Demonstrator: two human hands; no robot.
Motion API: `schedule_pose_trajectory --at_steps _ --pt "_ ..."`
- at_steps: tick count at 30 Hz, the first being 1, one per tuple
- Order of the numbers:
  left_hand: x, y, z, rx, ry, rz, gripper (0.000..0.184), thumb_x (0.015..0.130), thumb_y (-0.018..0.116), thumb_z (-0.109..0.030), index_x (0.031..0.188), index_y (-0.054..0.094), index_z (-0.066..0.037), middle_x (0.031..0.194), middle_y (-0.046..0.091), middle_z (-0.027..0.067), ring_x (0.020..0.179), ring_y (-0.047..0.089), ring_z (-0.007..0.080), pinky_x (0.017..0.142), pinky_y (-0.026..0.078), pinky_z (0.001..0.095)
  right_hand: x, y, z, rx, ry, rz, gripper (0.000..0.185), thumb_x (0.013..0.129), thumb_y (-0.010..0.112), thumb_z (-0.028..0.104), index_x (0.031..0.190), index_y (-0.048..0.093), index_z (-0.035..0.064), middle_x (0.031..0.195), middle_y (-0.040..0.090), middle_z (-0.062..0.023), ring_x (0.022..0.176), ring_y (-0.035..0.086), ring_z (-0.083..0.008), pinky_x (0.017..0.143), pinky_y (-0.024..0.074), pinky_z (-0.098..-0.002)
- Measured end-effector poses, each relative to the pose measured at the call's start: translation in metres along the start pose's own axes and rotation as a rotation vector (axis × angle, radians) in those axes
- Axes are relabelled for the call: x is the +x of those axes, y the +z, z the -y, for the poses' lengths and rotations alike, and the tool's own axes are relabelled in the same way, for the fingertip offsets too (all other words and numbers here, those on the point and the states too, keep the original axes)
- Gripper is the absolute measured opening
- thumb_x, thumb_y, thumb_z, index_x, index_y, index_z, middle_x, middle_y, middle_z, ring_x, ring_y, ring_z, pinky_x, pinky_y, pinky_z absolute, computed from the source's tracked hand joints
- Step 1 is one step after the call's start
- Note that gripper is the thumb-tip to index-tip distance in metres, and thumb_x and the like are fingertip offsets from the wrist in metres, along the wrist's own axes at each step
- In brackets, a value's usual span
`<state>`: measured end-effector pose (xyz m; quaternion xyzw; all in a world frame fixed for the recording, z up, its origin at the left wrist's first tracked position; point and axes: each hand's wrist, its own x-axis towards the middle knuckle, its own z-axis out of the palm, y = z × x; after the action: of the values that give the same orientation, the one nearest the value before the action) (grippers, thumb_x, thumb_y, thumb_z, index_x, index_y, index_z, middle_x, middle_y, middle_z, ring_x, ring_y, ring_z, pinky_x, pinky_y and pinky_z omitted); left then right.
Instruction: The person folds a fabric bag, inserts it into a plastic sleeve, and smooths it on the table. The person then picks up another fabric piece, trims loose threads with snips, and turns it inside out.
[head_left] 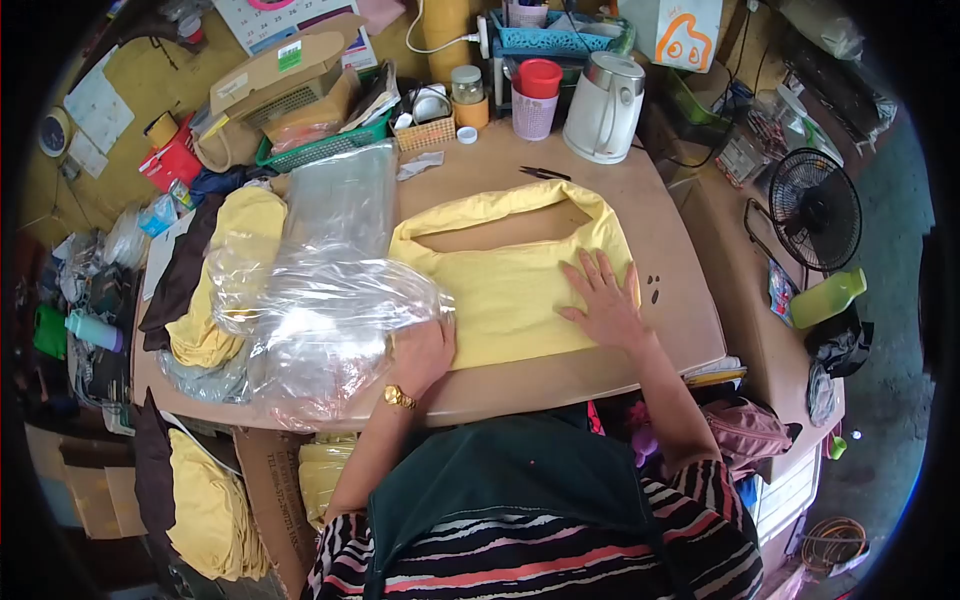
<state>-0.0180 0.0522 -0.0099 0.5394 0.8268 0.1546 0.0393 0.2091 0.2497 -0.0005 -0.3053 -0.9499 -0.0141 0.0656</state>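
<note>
A yellow cloth bag (500, 300) lies flat on the brown table (690, 300), its wide strap looped toward the back. My right hand (605, 308) rests palm down on the bag's right part, fingers spread. My left hand (422, 352), with a gold watch at the wrist, is closed at the edge of a crumpled clear plastic bag (320, 310), beside the yellow bag's lower left corner. Its fingertips are partly hidden by the plastic. Flat clear plastic sheets (340, 195) lie behind the crumpled one.
More folded yellow cloth (245, 230) lies at the table's left. A white kettle (604, 108), a pink basket with a red lid (535, 108) and small black snips (545, 173) are at the back. A black fan (815, 208) stands at right, and yellow cloths (205, 500) are stacked below left.
</note>
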Motion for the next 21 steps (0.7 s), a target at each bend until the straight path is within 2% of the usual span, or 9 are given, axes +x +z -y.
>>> schedule_pose_trajectory --at_steps 5,7,8,10,12,14,15,17,21 --pt "0.017 -0.011 -0.078 -0.133 0.046 -0.004 0.05 0.095 0.045 -0.038 0.071 0.066 0.001 0.065 0.063 0.0214 0.059 0.061 0.0373 0.067 0.048 0.0501 -0.03 0.02 0.044 0.021 0.277 -0.074 0.072 0.087 0.054 0.055 0.145 0.036 0.0153 0.153 0.024 -0.0152 0.142 0.02 -0.0372 0.104 0.0098 -0.0738" --pt "0.024 0.036 -0.071 -0.026 0.281 -0.414 0.052 0.094 0.046 -0.041 0.071 0.069 0.0 0.069 0.064 0.0229 0.067 0.063 0.0387 0.072 0.045 0.0536 -0.047 -0.011 0.049 0.119 0.251 0.079 0.072 0.089 0.054 0.049 0.148 0.03 0.0146 0.155 0.019 -0.0162 0.144 0.014 -0.0384 0.106 0.0095 -0.0722" --pt "0.024 0.033 -0.065 -0.117 0.152 -0.024 0.055 0.093 0.047 -0.045 0.072 0.071 0.0 0.076 0.065 0.0244 0.079 0.063 0.0393 0.087 0.038 0.0616 -0.058 -0.029 0.038 0.264 0.13 0.133 0.069 0.088 0.057 0.041 0.146 0.032 0.0147 0.155 0.019 -0.0171 0.144 0.013 -0.0381 0.108 0.0095 -0.0695" --pt "0.022 0.026 -0.058 -0.099 0.177 -0.176 0.058 0.092 0.047 -0.047 0.075 0.071 0.002 0.081 0.065 0.0245 0.083 0.062 0.0406 0.092 0.03 0.0669 -0.07 -0.06 0.014 0.415 -0.002 0.18 0.067 0.086 0.061 0.033 0.145 0.034 0.0148 0.154 0.02 -0.0179 0.145 0.011 -0.0377 0.11 0.0095 -0.0669" --pt "0.018 0.017 -0.055 -0.089 0.203 -0.304 0.061 0.091 0.047 -0.05 0.077 0.071 0.004 0.085 0.066 0.0247 0.086 0.061 0.042 0.097 0.021 0.0723 -0.086 -0.08 -0.009 0.247 -0.077 0.2 0.067 0.077 0.066 0.015 0.139 0.042 0.0144 0.154 0.021 -0.017 0.145 0.013 -0.0377 0.113 0.01 -0.0623" --pt "0.023 0.002 -0.053 0.043 -0.015 0.174 0.068 0.089 0.047 -0.057 0.08 0.071 0.006 0.102 0.064 0.0261 0.098 0.059 0.0447 0.1 0.005 0.0766 -0.092 -0.046 -0.041 0.187 -0.114 0.109 0.064 0.072 0.066 0.01 0.133 0.046 0.0141 0.153 0.024 -0.0165 0.144 0.016 -0.0381 0.113 0.0107 -0.062" --pt "0.024 0.012 -0.046 0.047 -0.02 0.172 0.068 0.089 0.047 -0.057 0.08 0.071 0.006 0.102 0.064 0.0261 0.098 0.059 0.0447 0.1 0.005 0.0766 -0.09 -0.032 -0.051 0.119 -0.145 0.002 0.063 0.068 0.066 0.005 0.128 0.049 0.0138 0.152 0.026 -0.016 0.143 0.019 -0.0384 0.113 0.0115 -0.0617" --pt "0.026 0.042 -0.03 0.025 0.215 -0.321 0.073 0.085 0.049 -0.063 0.084 0.071 0.007 0.117 0.06 0.027 0.113 0.052 0.046 0.101 0.006 0.0757 -0.079 -0.021 -0.054 0.124 -0.2 -0.101 0.057 0.067 0.064 0.002 0.122 0.051 0.0123 0.15 0.03 -0.0156 0.142 0.024 -0.0369 0.113 0.0131 -0.0614" --pt "0.026 0.037 -0.027 -0.022 0.23 -0.352 0.078 0.081 0.051 -0.068 0.088 0.07 0.008 0.127 0.055 0.0274 0.124 0.044 0.0446 0.101 0.003 0.0767 -0.055 -0.018 -0.048 0.132 -0.389 -0.294 0.039 0.066 0.063 0.006 0.105 0.062 0.0091 0.135 0.049 -0.0129 0.132 0.041 -0.0308 0.107 0.0269 -0.0563"
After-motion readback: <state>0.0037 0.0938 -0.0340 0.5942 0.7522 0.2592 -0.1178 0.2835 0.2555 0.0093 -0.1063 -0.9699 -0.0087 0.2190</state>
